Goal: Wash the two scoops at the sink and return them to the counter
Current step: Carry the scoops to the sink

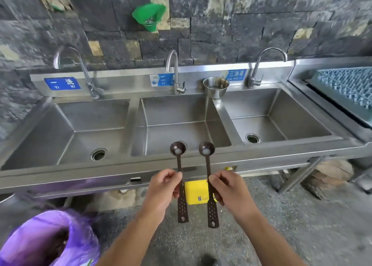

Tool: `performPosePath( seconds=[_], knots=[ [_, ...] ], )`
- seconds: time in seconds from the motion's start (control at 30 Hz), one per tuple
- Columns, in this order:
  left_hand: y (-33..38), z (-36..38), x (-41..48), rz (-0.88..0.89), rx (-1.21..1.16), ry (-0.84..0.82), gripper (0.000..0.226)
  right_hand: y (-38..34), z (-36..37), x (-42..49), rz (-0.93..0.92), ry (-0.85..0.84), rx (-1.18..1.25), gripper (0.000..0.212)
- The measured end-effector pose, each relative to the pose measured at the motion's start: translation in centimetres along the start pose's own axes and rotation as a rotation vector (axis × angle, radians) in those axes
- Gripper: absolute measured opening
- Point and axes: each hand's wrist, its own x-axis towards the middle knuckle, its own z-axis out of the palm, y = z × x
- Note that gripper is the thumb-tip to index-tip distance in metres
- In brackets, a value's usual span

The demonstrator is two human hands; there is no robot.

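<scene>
Two dark brown scoops with long perforated handles stand upright in front of the steel sink. My left hand (164, 187) pinches the handle of the left scoop (178, 153), and my right hand (227, 187) pinches the handle of the right scoop (206, 152). Each round bowl points up and holds a small whitish blob. The bowls hover over the front rim of the middle basin (181, 112). The sink unit has three basins, each with its own curved faucet, and no water runs from the middle faucet (174, 72).
A steel cup (215, 86) sits on the divider between the middle and right basins. A steel counter with a blue-grey rack (346, 84) adjoins on the right. A purple bag (50, 237) lies at lower left; a yellow box (196, 191) sits under the sink.
</scene>
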Motion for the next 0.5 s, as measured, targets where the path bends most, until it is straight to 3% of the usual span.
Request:
performPosePath(
  seconds=[0.23, 0.5],
  knots=[
    [2.6, 2.7, 6.5, -0.019, -0.018, 0.108, 0.018, -1.4, -2.7, 9.4, 0.012, -0.121, -0.02, 0.03],
    [2.5, 0.8, 14.6, -0.129, -0.01, 0.224, 0.017, -1.6, -0.7, 18.9, 0.05, -0.203, -0.003, 0.029]
  ],
)
